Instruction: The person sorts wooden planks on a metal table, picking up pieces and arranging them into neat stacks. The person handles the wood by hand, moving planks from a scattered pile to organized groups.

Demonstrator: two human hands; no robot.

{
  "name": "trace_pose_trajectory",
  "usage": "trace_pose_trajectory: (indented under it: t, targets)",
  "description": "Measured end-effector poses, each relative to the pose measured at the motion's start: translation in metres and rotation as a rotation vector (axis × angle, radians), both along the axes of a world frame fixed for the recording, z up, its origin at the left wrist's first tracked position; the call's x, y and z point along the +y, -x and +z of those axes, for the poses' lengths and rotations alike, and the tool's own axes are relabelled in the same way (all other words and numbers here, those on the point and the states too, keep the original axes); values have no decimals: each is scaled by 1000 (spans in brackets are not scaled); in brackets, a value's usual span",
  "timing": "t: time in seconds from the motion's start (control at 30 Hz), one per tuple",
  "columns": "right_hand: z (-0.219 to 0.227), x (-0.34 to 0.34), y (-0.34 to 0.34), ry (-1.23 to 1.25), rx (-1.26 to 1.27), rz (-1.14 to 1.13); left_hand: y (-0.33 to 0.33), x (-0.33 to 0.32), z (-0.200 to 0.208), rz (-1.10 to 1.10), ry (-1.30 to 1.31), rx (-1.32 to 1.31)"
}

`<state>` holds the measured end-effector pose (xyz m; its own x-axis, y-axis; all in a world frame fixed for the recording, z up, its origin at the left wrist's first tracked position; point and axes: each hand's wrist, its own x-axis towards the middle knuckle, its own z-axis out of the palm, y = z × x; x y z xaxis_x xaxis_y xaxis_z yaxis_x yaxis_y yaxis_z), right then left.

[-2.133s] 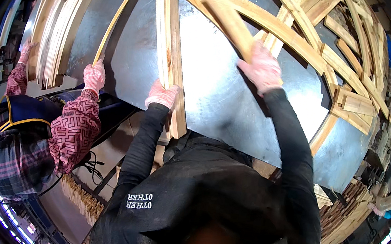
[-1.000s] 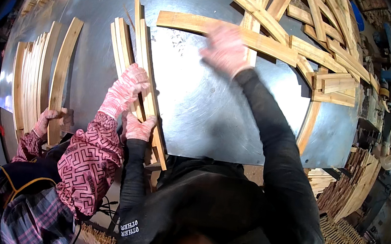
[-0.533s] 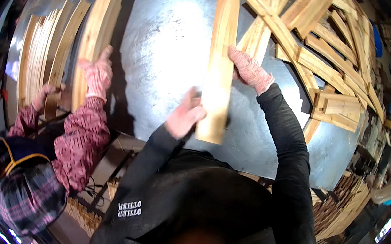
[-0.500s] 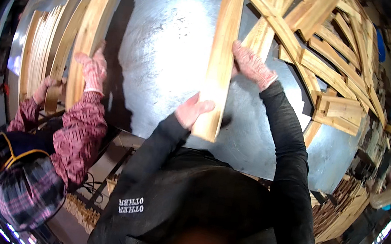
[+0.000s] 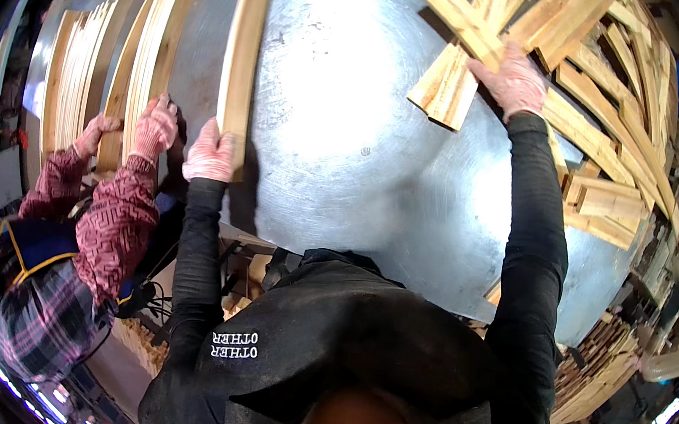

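My left hand (image 5: 211,154), in a pinkish glove, is closed around the near end of a long wooden board (image 5: 246,48) standing at the left middle of the metal table. Over at the right, my gloved right hand (image 5: 515,81) grips a wooden plank (image 5: 459,22) that lies slantwise across the pile. Beneath that plank rests a grooved wooden piece (image 5: 446,89). My right fingers curl over the plank's near part, and its end under my palm is hidden.
A co-worker's gloved hands (image 5: 154,130) hold upright boards (image 5: 160,37) at the left, beside a row of stacked slats (image 5: 81,70). Loose planks (image 5: 601,83) are heaped at the far right of the metal table (image 5: 334,186). More wood (image 5: 604,372) is stacked below its right edge.
My left hand has carried the long board leftward, near the co-worker. My right hand has let go of that board and moved right onto a plank in the pile.
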<state>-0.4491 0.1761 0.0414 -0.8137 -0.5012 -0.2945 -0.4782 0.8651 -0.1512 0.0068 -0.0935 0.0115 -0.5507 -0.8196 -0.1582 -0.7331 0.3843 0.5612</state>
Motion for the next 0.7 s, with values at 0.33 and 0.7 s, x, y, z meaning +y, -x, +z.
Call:
trace_pose_trajectory:
  t: [0.33, 0.7]
  targets:
    - [22, -1, -97, -19, -44, 30, 119, 68, -33, -140, 392, 399]
    - [250, 89, -91, 1515, -472, -209, 313, 135, -21, -291, 151, -327]
